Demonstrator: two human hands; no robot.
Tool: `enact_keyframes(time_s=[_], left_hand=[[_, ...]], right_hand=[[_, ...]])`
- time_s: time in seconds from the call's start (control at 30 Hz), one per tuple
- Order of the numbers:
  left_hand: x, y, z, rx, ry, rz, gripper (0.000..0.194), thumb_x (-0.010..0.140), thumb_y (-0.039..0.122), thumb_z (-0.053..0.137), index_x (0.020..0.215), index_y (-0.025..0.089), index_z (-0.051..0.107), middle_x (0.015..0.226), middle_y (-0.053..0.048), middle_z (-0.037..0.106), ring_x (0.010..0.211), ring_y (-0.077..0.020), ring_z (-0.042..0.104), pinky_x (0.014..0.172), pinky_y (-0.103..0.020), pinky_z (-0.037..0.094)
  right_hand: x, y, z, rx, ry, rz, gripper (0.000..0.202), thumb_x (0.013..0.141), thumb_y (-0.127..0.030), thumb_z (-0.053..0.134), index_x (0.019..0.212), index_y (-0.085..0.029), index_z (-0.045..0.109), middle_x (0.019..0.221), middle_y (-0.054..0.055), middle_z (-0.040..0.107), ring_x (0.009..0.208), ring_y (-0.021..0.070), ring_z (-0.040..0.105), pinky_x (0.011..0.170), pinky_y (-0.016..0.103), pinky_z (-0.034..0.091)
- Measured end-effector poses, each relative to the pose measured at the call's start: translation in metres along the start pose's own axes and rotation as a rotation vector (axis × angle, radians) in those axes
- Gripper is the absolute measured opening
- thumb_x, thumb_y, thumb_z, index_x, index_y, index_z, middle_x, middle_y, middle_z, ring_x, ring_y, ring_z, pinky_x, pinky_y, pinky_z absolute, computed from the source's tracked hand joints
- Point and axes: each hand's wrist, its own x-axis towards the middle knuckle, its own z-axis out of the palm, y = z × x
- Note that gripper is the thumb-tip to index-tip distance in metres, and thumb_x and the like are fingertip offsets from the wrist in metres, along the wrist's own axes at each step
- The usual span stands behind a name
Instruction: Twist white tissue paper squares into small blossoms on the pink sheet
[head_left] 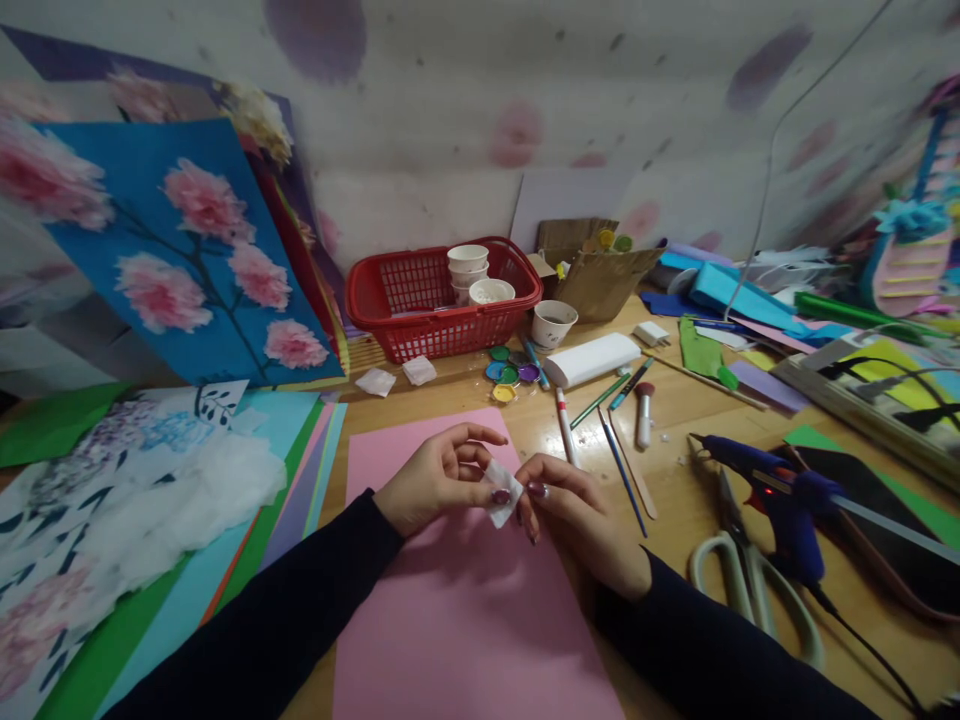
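Note:
Over a sheet of pink paper (450, 620), both hands meet on a small folded piece of white tissue (501, 508). My left hand (442, 478) pinches it between thumb and fingers, with the index finger arched above. From the other side, my right hand (589, 515) has its thumb and index finger closed at the tissue's right edge. Two similar tissue squares, one on the left (376, 381) and one on the right (419, 370), lie on the wooden table just beyond the pink paper.
A red basket (435, 335) with paper cups stands at the back. Paint pots (508, 374), a paintbrush (622, 475) and a makeup brush (644, 415) lie right of centre. Scissors (739, 560) and a glue gun (780, 490) are at right. Left are coloured sheets (300, 500) and a flower picture (150, 240).

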Motion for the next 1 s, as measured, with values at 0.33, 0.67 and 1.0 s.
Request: enact_keyframes(time_s=[0.33,0.67,1.0], left_hand=[[0.001,0.001,0.006,0.238,0.207,0.201,0.041,0.054,0.015,0.081,0.088,0.015,0.058,0.091,-0.003,0.059,0.076,-0.012,0.055,0.07,-0.026,0.044],[-0.006,-0.005,0.019,0.505,0.222,0.36,0.018,0.075,0.026,0.067,0.086,0.012,0.072,0.089,-0.01,0.072,0.084,-0.0195,0.066,0.076,-0.029,0.051],[-0.006,-0.009,0.021,0.449,0.346,0.353,0.015,0.079,0.026,0.062,0.081,0.014,0.07,0.083,-0.006,0.074,0.078,-0.0153,0.067,0.074,-0.023,0.052]], right_hand=[[0.001,0.002,0.0,-0.065,0.073,-0.045,0.018,0.075,-0.032,0.067,0.072,-0.016,0.06,0.052,-0.003,0.055,0.043,0.0079,0.043,0.046,0.023,0.03],[0.003,-0.004,0.002,-0.146,0.155,-0.078,0.024,0.071,-0.038,0.072,0.076,-0.015,0.065,0.054,-0.003,0.056,0.044,0.0071,0.046,0.044,0.02,0.035],[0.002,-0.001,0.002,-0.262,0.174,-0.097,0.021,0.069,-0.035,0.072,0.077,-0.015,0.072,0.055,-0.001,0.06,0.045,0.0073,0.045,0.045,0.022,0.034]])
